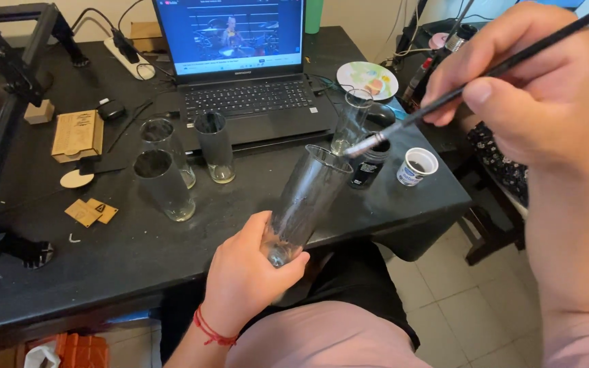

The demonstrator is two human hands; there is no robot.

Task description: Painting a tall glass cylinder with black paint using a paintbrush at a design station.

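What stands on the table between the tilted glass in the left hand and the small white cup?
In the head view, a dark paint bottle stands between the tilted glass and the white cup.

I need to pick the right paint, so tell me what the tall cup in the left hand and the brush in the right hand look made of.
Tall cup: clear glass, or possibly hard plastic; glossy, and the table shows through it. Brush: thin black handle, probably painted wood or plastic, with a shiny metal ferrule near the tip.
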